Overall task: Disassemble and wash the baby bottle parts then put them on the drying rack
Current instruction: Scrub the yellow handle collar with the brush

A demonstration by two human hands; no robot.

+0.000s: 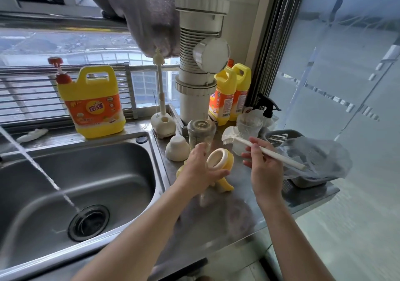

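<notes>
The left hand (pixel 200 168) grips a yellow handled bottle collar (pixel 225 161) above the counter, just right of the sink (pixel 86 172). The right hand (pixel 265 163) grasps a white brush (pixel 287 161), bristles raised beyond the collar. Best to turn the collar's open rim toward the bristles and scrub over the sink, where water (pixel 43 172) runs. An upturned clear bottle (pixel 201 133) and cream cap (pixel 177 148) crowd the sink's right rear corner; a basket (pixel 281 136) sits farther right.

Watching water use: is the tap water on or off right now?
On. A stream of water slants into the stainless steel sink, landing by the round drain; the tap itself is out of view.
</notes>
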